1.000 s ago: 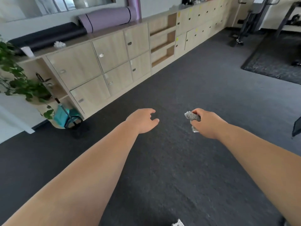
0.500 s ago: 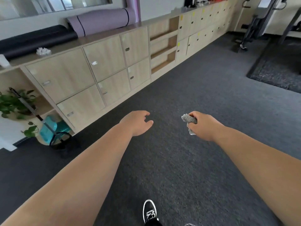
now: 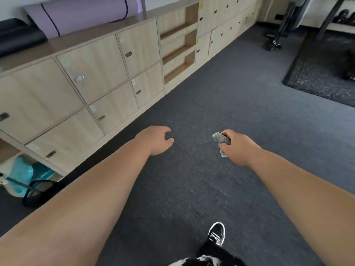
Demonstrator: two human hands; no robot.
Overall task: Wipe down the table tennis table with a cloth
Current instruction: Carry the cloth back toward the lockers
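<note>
R hand grips a balled-up grey cloth, fingers curled round it. One end sticks out past the thumb side, a bit hangs below the fist. L hand holds nothing, fingers loose, palm down. It's left of the cloth w/ a gap, not touching. Both arms reach fwd over dark grey carpet floor. Near, btm edge: black-and-white shoe. Left: row of pale wood lockers, w/ purple rolled mat & black roll on top. Far right: darker rug.
</note>
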